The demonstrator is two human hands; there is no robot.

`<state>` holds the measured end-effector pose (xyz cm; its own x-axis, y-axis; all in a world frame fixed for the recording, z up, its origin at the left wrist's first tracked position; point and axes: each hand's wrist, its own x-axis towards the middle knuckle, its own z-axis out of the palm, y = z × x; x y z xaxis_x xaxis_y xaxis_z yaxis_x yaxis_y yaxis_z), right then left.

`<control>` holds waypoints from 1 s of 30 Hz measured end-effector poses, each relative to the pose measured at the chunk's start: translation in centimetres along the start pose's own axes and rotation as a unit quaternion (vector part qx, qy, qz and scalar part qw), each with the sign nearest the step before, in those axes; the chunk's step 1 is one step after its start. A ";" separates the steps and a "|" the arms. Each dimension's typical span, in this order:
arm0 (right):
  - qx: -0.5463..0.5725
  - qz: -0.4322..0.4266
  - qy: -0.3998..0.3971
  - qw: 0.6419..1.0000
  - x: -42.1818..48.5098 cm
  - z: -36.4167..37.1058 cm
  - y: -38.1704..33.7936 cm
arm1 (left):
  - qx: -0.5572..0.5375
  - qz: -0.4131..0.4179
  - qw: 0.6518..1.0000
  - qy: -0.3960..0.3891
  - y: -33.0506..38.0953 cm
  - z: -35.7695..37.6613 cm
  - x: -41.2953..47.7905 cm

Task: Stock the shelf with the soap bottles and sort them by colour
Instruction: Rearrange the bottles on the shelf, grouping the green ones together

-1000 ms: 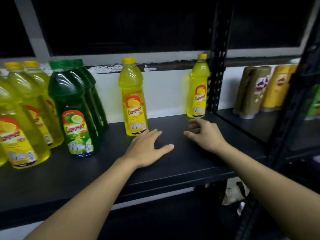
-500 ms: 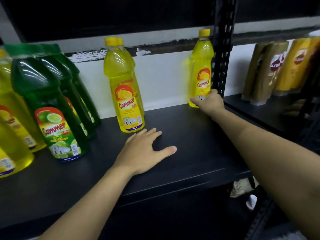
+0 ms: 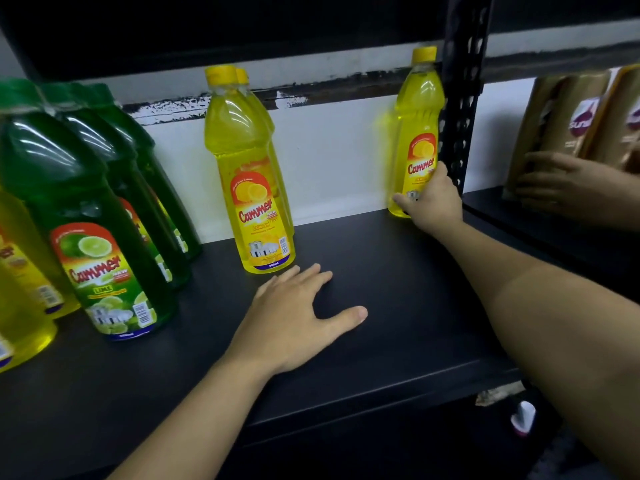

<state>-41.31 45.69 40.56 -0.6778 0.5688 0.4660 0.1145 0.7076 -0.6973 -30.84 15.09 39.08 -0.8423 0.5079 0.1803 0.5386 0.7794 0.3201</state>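
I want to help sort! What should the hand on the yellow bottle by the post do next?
Probably slide that lone yellow lemon bottle left to join the yellow pair. The right hand grips its base, it stands apart by the post, and the left hand rests flat on the shelf.

- Left hand [image 3: 294,320]: bare, no glove, ring or watch to be seen.
- Right hand [image 3: 433,200]: bare too, nothing worn on the wrist.
- Both forearms are uncovered right up to the edge of view; no sleeve shows anywhere.
- Fingernails short and plain.
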 end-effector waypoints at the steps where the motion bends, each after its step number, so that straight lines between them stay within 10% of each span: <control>1: -0.003 -0.001 -0.001 1.000 0.0 -0.1 0.0 | -0.001 -0.001 1.000 -0.001 0.0 0.0 0.0; 24: -0.023 -0.090 -0.110 0.990 -7.9 -5.1 -1.2 | -0.074 -0.036 0.997 0.015 -0.2 -0.4 -0.1; 30: 0.000 -0.134 -0.145 0.980 -12.4 -7.5 -2.7 | -0.253 -0.057 0.962 0.087 -0.6 -0.9 -0.6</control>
<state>-27.84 39.85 40.77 -0.8612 0.2193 0.4585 -0.0962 0.8154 -0.5708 -30.73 13.96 39.66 -0.9100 0.3266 0.2554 0.3996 0.5262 0.7506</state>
